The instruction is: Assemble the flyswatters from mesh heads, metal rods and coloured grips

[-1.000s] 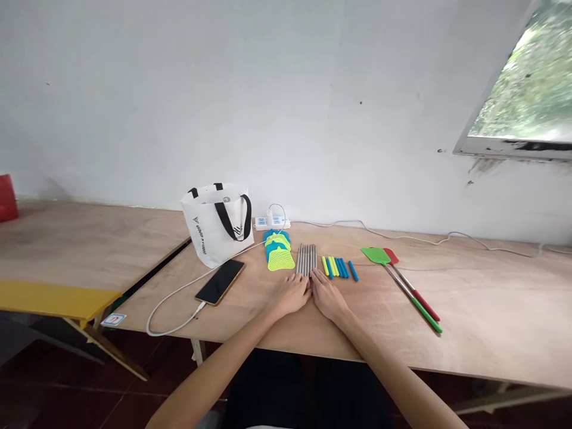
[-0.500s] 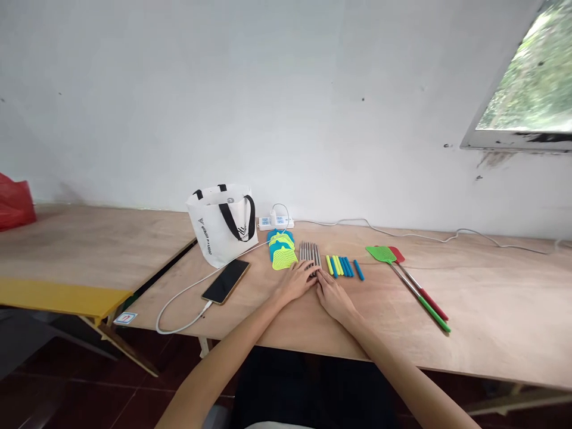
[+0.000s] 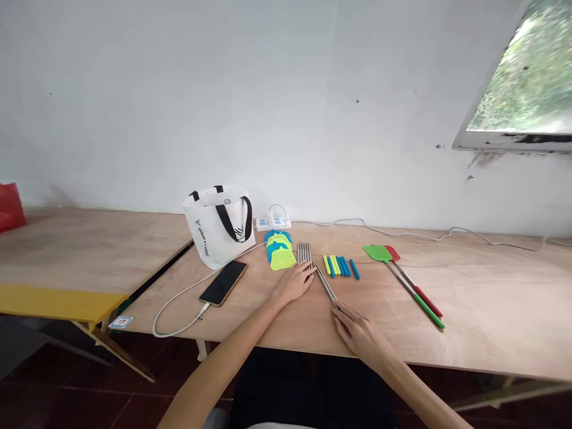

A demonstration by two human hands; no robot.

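A row of grey metal rods lies on the wooden table. My left hand rests flat at the near ends of those rods, fingers stretched out. My right hand is nearer to me and pinches the near end of one metal rod, which lies slanted away from the row. Left of the rods is a stack of yellow and blue mesh swatter heads. To the right lie several yellow and blue handle grips.
Two assembled fly swatters, green and red, lie to the right. A white tote bag, a phone on a charging cable and a power strip are at the left. A yellow-edged table adjoins.
My right hand has pulled one rod out of the row toward me, so it now lies slanted. My left hand stays at the rods' near ends.
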